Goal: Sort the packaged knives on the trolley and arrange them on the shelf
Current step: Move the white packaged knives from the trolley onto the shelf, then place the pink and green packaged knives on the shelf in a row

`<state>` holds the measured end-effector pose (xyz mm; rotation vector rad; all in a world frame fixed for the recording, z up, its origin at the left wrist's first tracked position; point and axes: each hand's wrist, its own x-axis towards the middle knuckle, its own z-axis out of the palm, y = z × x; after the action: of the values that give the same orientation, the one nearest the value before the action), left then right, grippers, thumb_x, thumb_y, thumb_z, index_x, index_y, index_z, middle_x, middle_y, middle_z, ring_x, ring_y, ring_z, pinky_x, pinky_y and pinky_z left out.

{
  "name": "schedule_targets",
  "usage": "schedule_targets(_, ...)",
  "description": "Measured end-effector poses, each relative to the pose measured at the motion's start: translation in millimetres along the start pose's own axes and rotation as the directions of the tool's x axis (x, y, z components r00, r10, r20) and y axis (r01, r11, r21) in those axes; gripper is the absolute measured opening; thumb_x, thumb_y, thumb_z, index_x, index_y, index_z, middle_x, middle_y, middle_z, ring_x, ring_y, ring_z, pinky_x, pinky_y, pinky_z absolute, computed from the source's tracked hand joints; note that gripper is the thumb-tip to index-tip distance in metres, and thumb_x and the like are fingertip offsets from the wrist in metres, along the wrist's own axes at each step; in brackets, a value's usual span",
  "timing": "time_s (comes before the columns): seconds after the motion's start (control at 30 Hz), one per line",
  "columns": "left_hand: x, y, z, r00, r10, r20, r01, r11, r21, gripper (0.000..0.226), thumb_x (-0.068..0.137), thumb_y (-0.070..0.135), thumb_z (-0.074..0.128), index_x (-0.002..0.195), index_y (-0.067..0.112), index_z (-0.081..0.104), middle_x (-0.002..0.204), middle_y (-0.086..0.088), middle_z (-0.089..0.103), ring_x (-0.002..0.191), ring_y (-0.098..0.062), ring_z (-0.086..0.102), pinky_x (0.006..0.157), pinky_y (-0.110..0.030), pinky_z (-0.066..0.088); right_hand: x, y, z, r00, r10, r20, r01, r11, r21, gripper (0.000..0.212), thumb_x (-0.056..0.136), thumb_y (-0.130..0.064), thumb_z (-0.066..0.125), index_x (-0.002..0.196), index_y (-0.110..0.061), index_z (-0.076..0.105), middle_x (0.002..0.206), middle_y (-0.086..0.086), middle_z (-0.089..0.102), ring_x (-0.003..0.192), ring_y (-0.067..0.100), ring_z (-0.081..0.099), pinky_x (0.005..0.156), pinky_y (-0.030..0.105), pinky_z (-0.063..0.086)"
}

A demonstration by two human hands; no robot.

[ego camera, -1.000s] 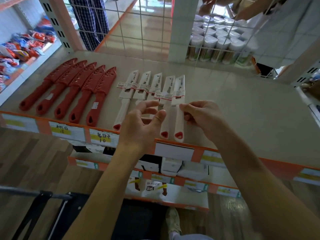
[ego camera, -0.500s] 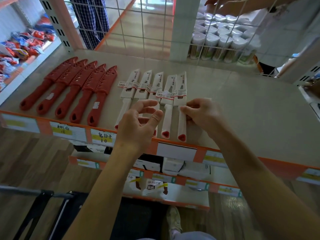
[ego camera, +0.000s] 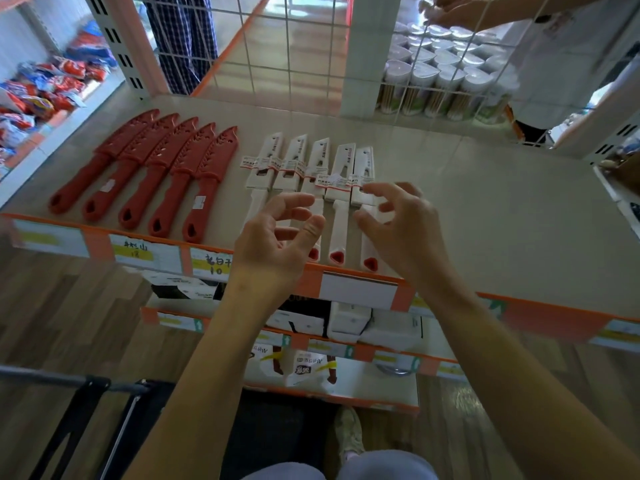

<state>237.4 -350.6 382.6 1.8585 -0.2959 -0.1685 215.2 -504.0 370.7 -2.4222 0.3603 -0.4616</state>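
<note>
Several red sheathed knives (ego camera: 149, 171) lie side by side on the left part of the beige shelf (ego camera: 485, 216), handles toward me. To their right lies a row of several white packaged knives (ego camera: 318, 164) with paper labels and red heart marks at the handle ends. My left hand (ego camera: 277, 233) hovers over the handles of the middle white knives, fingers loosely curled, holding nothing. My right hand (ego camera: 398, 220) hovers just above the rightmost white knife (ego camera: 363, 168), fingers spread and bent, gripping nothing. The black trolley frame (ego camera: 86, 410) shows at lower left.
A wire grid (ego camera: 294, 46) backs the shelf; behind it stand lidded cups (ego camera: 443, 81), and another person's hands reach there at top right. Snack packets (ego camera: 38, 95) fill a left shelf. Boxes sit on lower shelves (ego camera: 346, 320). Bare shelf surface extends right of the white knives.
My right hand has let go of the rightmost white knife and lifted off it with fingers opened. My left hand stayed over the row, holding nothing.
</note>
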Motion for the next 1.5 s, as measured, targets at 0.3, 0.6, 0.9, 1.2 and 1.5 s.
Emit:
schedule_targets(0.3,-41.1,-17.1,-38.0,0.991,0.126,-0.040,-0.124,0.990,0.062,0.015,0.088,0.029,0.056,0.103,0.032,0.054,0.090,0.022,0.057,0.083,0.007,0.055,0.063,-0.002,0.042,-65.4,-38.9,16.0,0.996,-0.064,-0.070,0.064,0.998,-0.004,0.029,0.084,-0.019,0.063,0.113,-0.014,0.064,0.115,0.003,0.059,0.098,0.018,0.056,0.085,0.026,0.048)
schedule_targets(0.6,-123.6,-74.3,-118.3,0.944,0.311,0.112,-0.331,0.883,0.334,0.027,0.089,0.021,0.057,0.115,0.013,0.057,0.109,-0.001,0.059,0.091,-0.012,0.056,0.078,-0.025,0.047,-186.7,-81.2,70.4,0.993,-0.084,-0.085,0.069,0.984,-0.167,0.030,0.079,-0.014,0.067,0.108,-0.006,0.066,0.109,0.014,0.062,0.103,0.034,0.056,0.080,0.033,0.045)
schedule_targets(0.9,-217.1,-135.5,-155.7,0.954,0.279,0.111,-0.295,0.801,0.521,0.034,0.088,0.020,0.058,0.118,0.005,0.056,0.116,-0.013,0.060,0.103,-0.026,0.055,0.082,-0.010,0.027,-288.3,-99.5,112.8,0.991,0.098,0.095,-0.091,0.993,-0.075,0.036,0.085,-0.017,0.063,0.119,-0.007,0.060,0.121,0.011,0.057,0.112,0.028,0.050,0.090,0.028,0.040)
schedule_targets(1.2,-300.5,-217.5,-147.0,0.977,0.191,0.091,-0.210,0.833,0.513,0.048,0.086,0.037,0.041,0.124,0.009,0.050,0.124,-0.013,0.056,0.111,-0.031,0.054,0.089,-0.044,0.049,-378.0,-92.2,166.7,0.976,0.125,0.176,-0.114,0.991,-0.070,0.038,0.086,-0.020,0.060,0.122,-0.011,0.056,0.126,0.012,0.054,0.114,0.028,0.047,0.091,0.030,0.038)
schedule_targets(1.5,-373.1,-316.9,-156.2,0.970,0.105,0.217,-0.230,0.674,0.702,0.053,0.090,0.037,0.043,0.132,0.007,0.046,0.133,-0.014,0.053,0.122,-0.033,0.049,0.095,-0.046,0.042,-471.6,-61.2,219.3,0.922,0.242,0.302,-0.208,0.968,-0.142,0.043,0.089,-0.027,0.057,0.130,-0.016,0.049,0.133,0.005,0.048,0.124,0.022,0.040,0.096,0.026,0.036)
